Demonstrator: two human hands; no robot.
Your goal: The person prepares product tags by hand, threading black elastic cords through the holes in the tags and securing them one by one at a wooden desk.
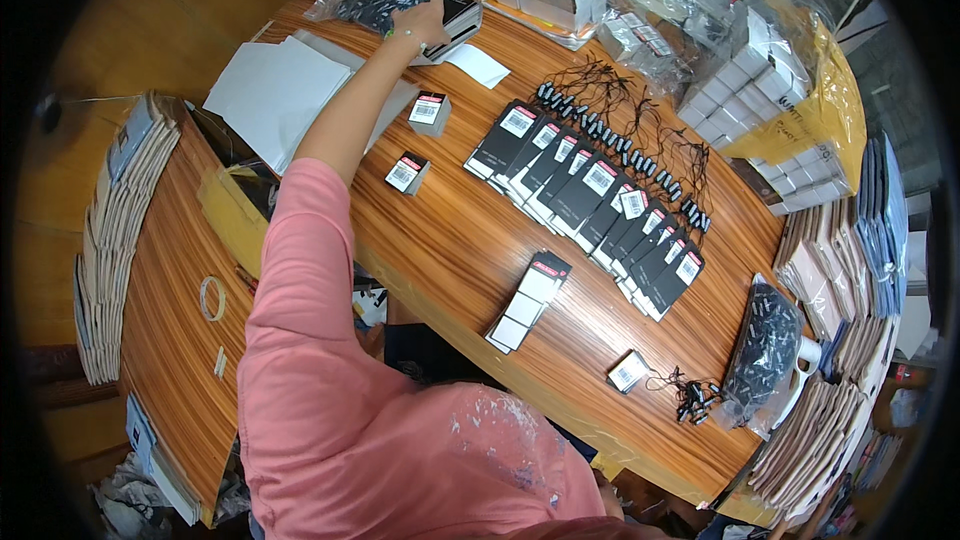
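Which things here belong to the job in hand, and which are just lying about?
Likely part of the job:
- Black card stack, with the left hand at it
- Fanned row of black tags
- Corded black pieces along that row

Probably just lying about:
- White paper sheets
- Beige stacked bundles, far left

Surface (pixel 440 270): striped wood grain, smooth, softly glossy.
Tag cards (pixel 585 202), two o'clock: black matt card, white paper labels.
Upper bag (pixel 375 8), eleven o'clock: clear plastic, shiny, creased.
Lower bag (pixel 762 345), four o'clock: glossy clear plastic.
Sheets (pixel 275 95), ten o'clock: white matt paper.
Wrap (pixel 805 125), two o'clock: translucent yellow plastic, glossy, wrinkled.
Shirt (pixel 430 460), six o'clock: pink matt cloth, pale rough-looking flecks.
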